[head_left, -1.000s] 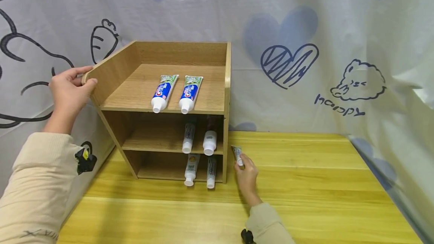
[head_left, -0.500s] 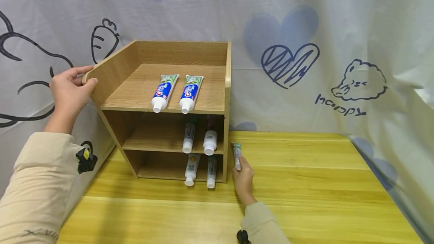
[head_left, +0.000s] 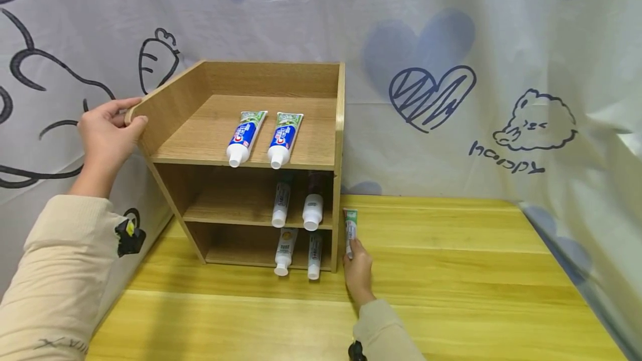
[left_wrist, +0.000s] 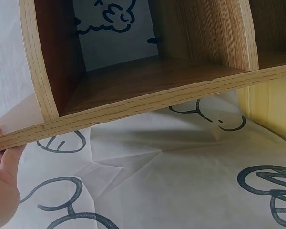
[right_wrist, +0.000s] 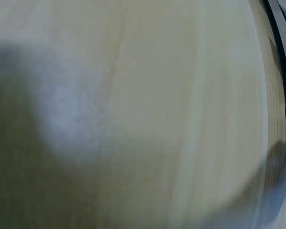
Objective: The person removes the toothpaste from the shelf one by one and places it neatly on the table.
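Note:
My left hand [head_left: 107, 135] grips the top front corner of the left side panel of a wooden shelf unit [head_left: 268, 163]. In the left wrist view, fingers [left_wrist: 7, 176] show at the panel's edge. At the unit's right foot, my right hand [head_left: 359, 272] holds a small toothpaste tube [head_left: 350, 227] with a green end, low over the table beside the side panel. The tube's near end is partly hidden by the fingers. On the top shelf lie two blue-and-green Crest toothpaste tubes [head_left: 247, 137], caps facing forward.
Two tubes lie on the middle shelf, one a white-capped tube [head_left: 313, 211]. Two more lie on the bottom shelf, including a white tube [head_left: 284, 250]. The unit stands on a yellow wooden table [head_left: 451, 272]. A patterned curtain [head_left: 426, 32] hangs behind.
The right hand has drawn slightly nearer and leftward along the unit's side. The tube in it has turned straighter, with its green end showing more. The left hand keeps its grip.

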`<state>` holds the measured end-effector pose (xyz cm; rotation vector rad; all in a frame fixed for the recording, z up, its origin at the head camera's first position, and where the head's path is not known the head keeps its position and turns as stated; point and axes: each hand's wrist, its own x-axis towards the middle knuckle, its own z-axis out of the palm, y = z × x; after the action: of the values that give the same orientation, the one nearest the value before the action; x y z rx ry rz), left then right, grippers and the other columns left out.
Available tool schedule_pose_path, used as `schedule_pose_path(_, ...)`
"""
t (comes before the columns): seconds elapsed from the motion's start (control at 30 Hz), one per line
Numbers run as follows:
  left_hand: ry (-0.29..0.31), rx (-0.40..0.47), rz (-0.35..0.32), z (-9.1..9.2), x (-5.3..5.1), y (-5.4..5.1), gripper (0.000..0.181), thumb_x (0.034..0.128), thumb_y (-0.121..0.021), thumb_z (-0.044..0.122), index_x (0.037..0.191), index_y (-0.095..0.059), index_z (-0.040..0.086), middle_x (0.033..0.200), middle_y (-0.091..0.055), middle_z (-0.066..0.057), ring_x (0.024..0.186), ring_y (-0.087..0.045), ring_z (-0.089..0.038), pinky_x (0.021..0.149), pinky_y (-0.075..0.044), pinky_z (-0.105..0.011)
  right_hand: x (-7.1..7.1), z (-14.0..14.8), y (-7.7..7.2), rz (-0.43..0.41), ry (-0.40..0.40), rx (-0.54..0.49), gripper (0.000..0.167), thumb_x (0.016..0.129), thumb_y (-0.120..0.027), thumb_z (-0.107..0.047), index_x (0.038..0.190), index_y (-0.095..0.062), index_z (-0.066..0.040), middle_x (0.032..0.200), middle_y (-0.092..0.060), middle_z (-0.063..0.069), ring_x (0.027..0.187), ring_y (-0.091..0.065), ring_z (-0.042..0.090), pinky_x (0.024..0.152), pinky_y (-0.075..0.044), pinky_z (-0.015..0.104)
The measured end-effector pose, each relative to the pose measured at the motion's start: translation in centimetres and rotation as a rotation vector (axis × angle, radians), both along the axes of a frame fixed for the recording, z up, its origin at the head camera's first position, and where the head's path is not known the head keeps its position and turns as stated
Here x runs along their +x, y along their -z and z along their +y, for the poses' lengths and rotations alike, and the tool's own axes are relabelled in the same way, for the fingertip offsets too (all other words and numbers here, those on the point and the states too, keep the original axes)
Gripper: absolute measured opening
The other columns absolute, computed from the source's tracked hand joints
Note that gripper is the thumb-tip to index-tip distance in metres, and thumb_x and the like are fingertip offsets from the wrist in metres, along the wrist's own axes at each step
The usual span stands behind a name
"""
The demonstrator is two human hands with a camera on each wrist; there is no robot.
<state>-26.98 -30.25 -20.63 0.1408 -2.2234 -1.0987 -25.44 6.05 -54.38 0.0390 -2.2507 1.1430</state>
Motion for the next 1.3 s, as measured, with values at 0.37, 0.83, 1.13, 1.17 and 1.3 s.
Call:
schedule_pose_path(0.37,0.019,0.021,-0.001,0.1,0.0,-0.1,0.038,0.0841,-0.056,0.008,0.121,-0.060,0.000,0.049,-0.042,0.041,0.050,-0.047,0.021,0.042,-0.036,-0.006,-0.1,0.7,-0.1,-0.068,-0.029,0.014,0.035,0.069,-0.066,0.016,0.104,-0.061,0.016,0.105,-0.061,0.033,0.087,-0.065,0.042,0.069,-0.056,0.038)
schedule_pose_path(0.83,0.013,0.001,-0.028,0.1,0.1,-0.2,0.040,0.0852,-0.057,0.011,0.123,-0.058,0.000,0.049,-0.040,0.042,0.050,-0.046,0.022,0.044,-0.037,-0.005,0.5,2.1,-4.2,0.010,-0.005,-0.142,0.031,0.074,-0.069,0.007,0.104,-0.063,0.013,0.107,-0.062,0.030,0.102,-0.060,0.044,0.079,-0.053,0.040)
schedule_pose_path(1.13,0.007,0.000,-0.029,-0.1,0.2,-0.2,0.040,0.0852,-0.056,0.011,0.124,-0.058,0.001,0.048,-0.039,0.042,0.049,-0.045,0.023,0.045,-0.037,-0.003,1.3,1.6,-7.9,0.283,0.059,-0.176,0.031,0.071,-0.071,0.006,0.101,-0.065,0.010,0.104,-0.065,0.027,0.099,-0.062,0.041,0.086,-0.051,0.042)
schedule_pose_path(1.17,0.008,-0.001,-0.031,-0.1,0.2,-0.2,0.040,0.0853,-0.056,0.011,0.124,-0.058,0.001,0.048,-0.040,0.042,0.049,-0.045,0.023,0.045,-0.037,-0.003,1.5,1.5,-8.4,0.300,0.053,-0.193,0.031,0.071,-0.071,0.006,0.102,-0.065,0.010,0.105,-0.064,0.027,0.100,-0.062,0.041,0.087,-0.050,0.042)
schedule_pose_path(1.3,0.009,-0.004,-0.029,-0.1,0.2,-0.2,0.040,0.0856,-0.056,0.012,0.124,-0.057,0.001,0.048,-0.040,0.043,0.049,-0.045,0.023,0.045,-0.037,-0.003,2.4,1.0,-10.3,0.344,0.040,-0.244,0.034,0.072,-0.071,0.006,0.104,-0.064,0.010,0.107,-0.064,0.026,0.102,-0.061,0.040,0.090,-0.048,0.039)
